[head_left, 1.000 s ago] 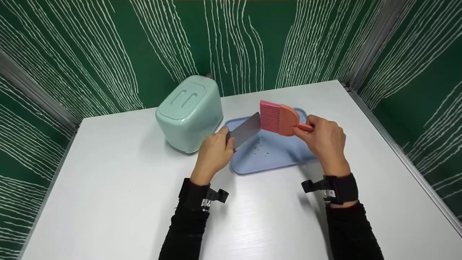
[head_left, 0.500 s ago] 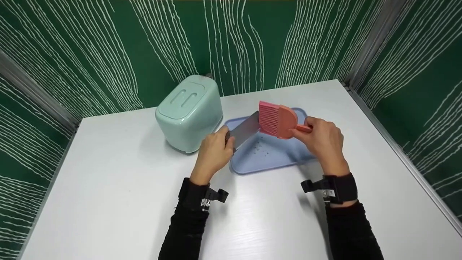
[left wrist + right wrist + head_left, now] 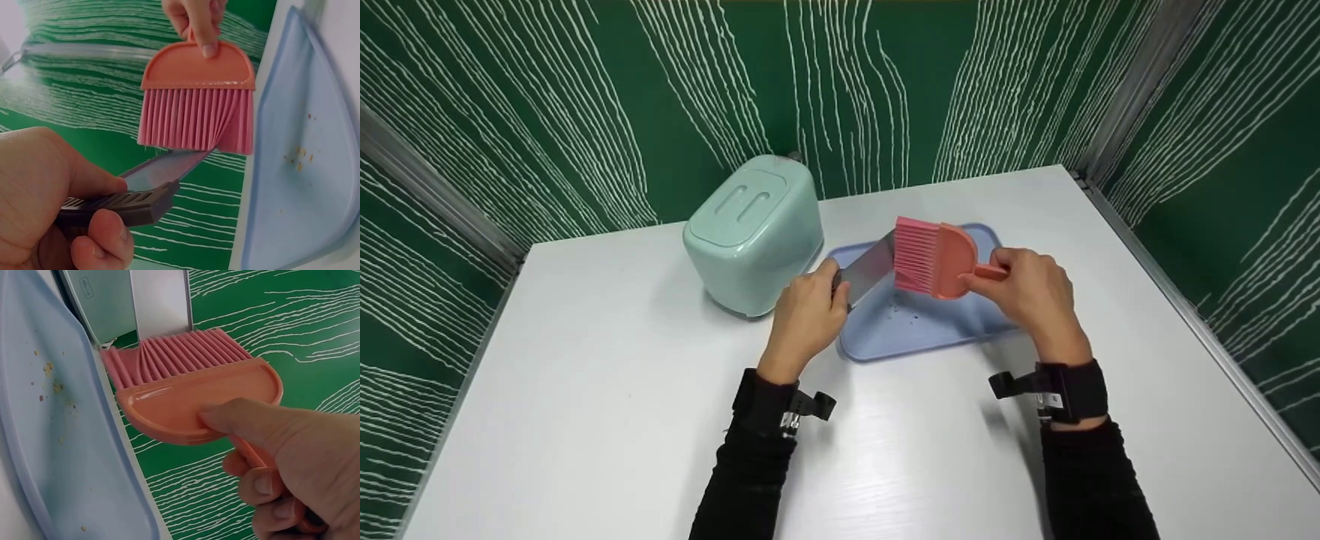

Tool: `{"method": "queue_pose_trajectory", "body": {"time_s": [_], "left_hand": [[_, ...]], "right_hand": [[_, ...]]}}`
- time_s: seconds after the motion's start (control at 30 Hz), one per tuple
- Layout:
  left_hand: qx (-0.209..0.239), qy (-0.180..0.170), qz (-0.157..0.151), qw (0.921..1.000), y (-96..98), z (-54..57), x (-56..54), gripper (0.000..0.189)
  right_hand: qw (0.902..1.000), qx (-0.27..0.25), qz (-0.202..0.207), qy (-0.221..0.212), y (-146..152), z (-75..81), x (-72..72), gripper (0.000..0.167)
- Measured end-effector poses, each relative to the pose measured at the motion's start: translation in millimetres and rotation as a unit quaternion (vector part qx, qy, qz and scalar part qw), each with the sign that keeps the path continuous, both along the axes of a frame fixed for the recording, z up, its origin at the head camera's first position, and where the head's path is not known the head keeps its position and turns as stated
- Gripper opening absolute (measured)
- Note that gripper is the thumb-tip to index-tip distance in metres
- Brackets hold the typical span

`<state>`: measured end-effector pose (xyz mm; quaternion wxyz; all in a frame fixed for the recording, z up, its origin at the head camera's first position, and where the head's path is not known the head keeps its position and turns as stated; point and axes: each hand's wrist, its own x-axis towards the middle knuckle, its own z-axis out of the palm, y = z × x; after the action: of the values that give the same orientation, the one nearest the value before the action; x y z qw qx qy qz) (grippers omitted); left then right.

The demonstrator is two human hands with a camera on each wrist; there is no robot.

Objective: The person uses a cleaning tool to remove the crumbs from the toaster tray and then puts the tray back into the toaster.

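My left hand (image 3: pixel 810 311) pinches the dark grip of a thin metal crumb tray (image 3: pixel 871 268), thumb on one side and fingers curled on the other. My right hand (image 3: pixel 1031 292) holds a small orange hand brush (image 3: pixel 956 262) by its handle, the thumb pressed on its head. Pink bristles (image 3: pixel 180 118) meet the tray's far end, and some of them bend and splay apart there. Both tools are held above a light blue tray (image 3: pixel 930 341). Loose crumbs (image 3: pixel 53 377) lie scattered on the blue tray.
A mint green toaster (image 3: pixel 757 236) with a closed two-slot top stands left of the blue tray, close to the left hand. White tabletop (image 3: pixel 622 390) lies around them. Green walls (image 3: pixel 885 90) with white lines rise behind and at both sides.
The right hand has brought the brush slightly down and left, so its bristles overlap more of the crumb tray's end. The left hand with the crumb tray has barely moved.
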<state>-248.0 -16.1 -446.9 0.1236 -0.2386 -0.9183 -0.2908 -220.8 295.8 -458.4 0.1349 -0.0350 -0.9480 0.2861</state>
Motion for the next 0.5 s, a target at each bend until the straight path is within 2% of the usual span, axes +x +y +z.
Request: {"method": "queue_pose_trajectory", "body": {"time_s": [0.33,0.5], "left_hand": [[-0.036,0.033,0.017,0.9987,3.0,-1.7,0.9,0.017],[-0.048,0.058,0.021,0.9970,4.2,-4.4,0.3,0.017]], "right_hand": [[0.9964,-0.016,0.031,-0.078,15.9,15.5,11.0,0.048],[0.9823,-0.067,0.077,-0.157,25.5,21.9,16.4,0.060]]}}
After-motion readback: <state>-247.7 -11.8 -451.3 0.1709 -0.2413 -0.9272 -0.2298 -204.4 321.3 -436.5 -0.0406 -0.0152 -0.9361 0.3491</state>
